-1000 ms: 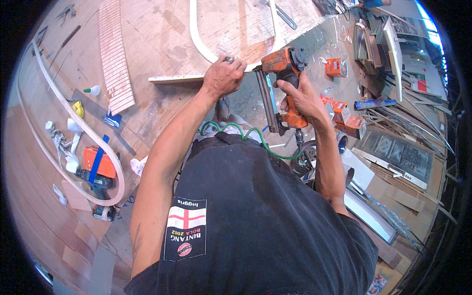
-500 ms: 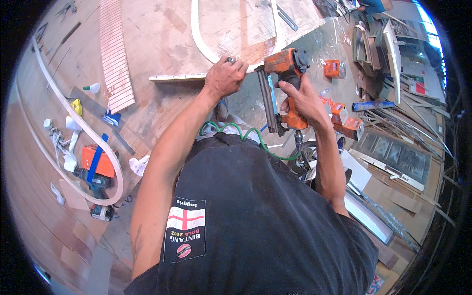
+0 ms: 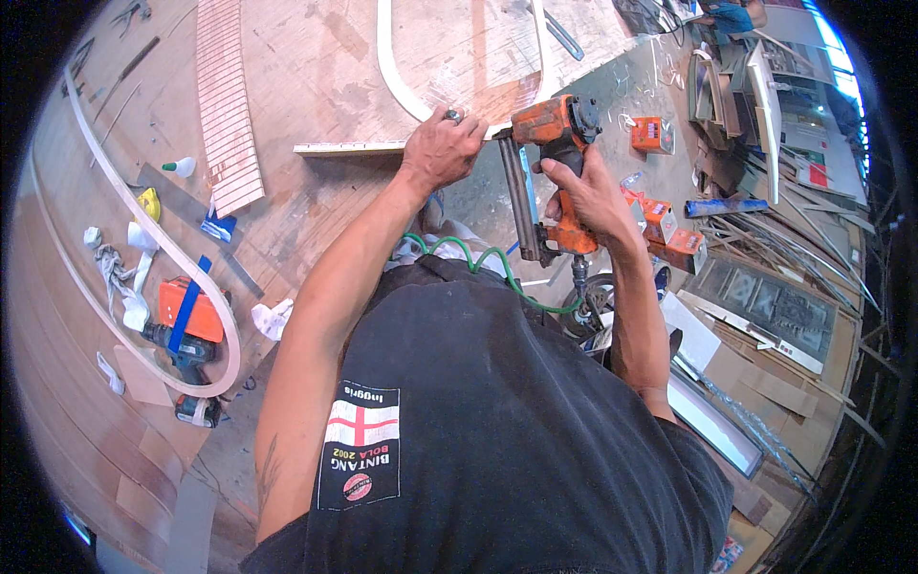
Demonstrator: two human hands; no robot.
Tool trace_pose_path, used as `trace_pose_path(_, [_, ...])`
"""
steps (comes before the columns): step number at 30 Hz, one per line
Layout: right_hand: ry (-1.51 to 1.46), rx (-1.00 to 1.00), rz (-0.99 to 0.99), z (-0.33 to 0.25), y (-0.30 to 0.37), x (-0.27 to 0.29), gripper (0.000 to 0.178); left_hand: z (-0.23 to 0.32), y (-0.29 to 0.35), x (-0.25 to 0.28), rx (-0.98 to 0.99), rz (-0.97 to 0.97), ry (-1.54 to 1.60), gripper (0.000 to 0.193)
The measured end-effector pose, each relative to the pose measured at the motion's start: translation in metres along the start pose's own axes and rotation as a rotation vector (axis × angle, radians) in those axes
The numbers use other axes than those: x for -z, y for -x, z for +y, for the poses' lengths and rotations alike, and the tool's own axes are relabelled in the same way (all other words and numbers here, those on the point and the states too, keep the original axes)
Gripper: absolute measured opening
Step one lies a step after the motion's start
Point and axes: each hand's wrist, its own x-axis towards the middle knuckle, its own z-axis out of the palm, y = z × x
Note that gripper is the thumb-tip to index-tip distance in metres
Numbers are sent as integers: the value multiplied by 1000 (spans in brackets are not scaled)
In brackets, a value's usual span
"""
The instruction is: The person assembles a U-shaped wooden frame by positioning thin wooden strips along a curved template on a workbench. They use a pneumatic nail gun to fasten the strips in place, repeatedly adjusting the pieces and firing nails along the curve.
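Observation:
My right hand (image 3: 601,199) is wrapped round the handle of an orange and black nail gun (image 3: 543,122). The gun's nose rests at the near edge of a pale curved frame (image 3: 402,91) with rounded corners, just right of my left hand (image 3: 442,151). That hand is closed over the frame's edge and a thin wooden strip (image 3: 349,148) running out to the left; its fingertips are hidden. A green coiled air hose (image 3: 469,256) leads to the fitting under the gun's handle.
On the workbench (image 3: 306,86) lie a slotted wooden strip (image 3: 228,115), another curved frame (image 3: 172,249), a cordless drill (image 3: 194,356) and a glue bottle (image 3: 180,167). Orange boxes (image 3: 652,135) sit to the right. Scrap boards (image 3: 732,96) are stacked beyond, near another person (image 3: 732,14).
The bench and frame have shifted very slightly in the picture. Both hands and the nail gun keep nearly the same place and grip.

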Motion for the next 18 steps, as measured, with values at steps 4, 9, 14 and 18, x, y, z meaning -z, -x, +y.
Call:
trace_pose_path(4, [33,-7,3,-3,1,-2,69,0,0,0,-7,24,1,15])
trace_pose_path(9, [83,-23,-3,-15,3,-4,68,-1,0,-2,-5,22,10,13])
trace_pose_path(14, [-5,-4,30,-1,2,-2,69,2,1,-2,7,23,35,12])
trace_pose_path(18, [-47,-29,47,-4,6,-4,71,1,0,-3,25,8,22,15])
